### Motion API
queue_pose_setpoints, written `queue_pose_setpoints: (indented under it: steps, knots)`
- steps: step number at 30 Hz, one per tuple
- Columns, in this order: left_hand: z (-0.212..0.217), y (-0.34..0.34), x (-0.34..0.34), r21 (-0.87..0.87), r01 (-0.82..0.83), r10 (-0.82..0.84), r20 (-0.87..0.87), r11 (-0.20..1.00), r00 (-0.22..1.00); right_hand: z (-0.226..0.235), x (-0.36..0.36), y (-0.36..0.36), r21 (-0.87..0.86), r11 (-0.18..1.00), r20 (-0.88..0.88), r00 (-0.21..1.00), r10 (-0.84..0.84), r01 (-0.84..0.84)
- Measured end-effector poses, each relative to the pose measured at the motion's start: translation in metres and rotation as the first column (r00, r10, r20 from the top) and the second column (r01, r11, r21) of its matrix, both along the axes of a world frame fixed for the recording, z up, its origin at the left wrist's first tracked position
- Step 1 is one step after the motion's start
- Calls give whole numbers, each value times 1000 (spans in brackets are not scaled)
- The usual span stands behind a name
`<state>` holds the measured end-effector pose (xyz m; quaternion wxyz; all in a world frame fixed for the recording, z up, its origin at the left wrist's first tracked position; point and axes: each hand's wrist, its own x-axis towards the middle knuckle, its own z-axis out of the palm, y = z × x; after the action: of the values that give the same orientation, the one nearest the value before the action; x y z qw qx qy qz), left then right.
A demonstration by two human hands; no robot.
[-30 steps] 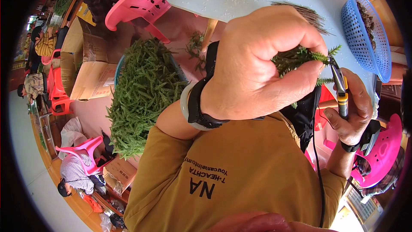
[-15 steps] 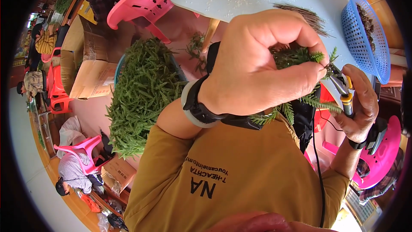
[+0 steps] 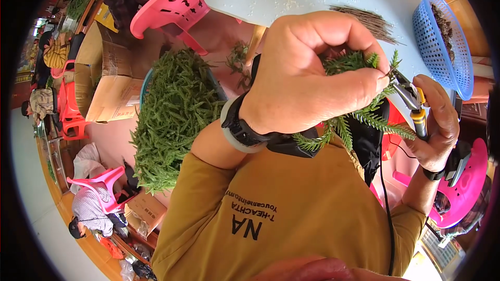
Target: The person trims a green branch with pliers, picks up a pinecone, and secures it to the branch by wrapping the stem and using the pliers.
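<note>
Pale blue table (image 3: 271, 0) behind; head view: left hand (image 3: 307, 80) clenched on green fern sprigs (image 3: 359, 119) below the table, right hand (image 3: 435, 125) gripping small snips (image 3: 411, 99) touching them; best cut close to the fingertips, blades clear of skin.

Mustard-yellow long sleeves cover both arms, with dark lettering on the cloth. The left hand (image 3: 312, 78) has a black watch and grey band at the wrist. The right hand (image 3: 435, 125) has a black wristband.
</note>
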<state>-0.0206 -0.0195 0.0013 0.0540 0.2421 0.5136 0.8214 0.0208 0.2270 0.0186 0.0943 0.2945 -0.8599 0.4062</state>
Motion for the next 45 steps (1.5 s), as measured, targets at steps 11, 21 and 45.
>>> queue_pose_setpoints:
  steps: [11, 21, 45]
  knots:
    - [-7, 6, -5, -36, -279, 239, -420, 960, 876, 1, 1, 1, 80, 996, -41, 998, -39, 43]
    - [-4, -8, -6, -120, 134, -146, -92, 984, 985, 8, -4, 5, 94, 995, -34, 999, 30, -26]
    - [-2, -4, -1, 57, 231, -237, 141, 971, 961, 33, -9, 16, 258, 964, 14, 998, 63, -64]
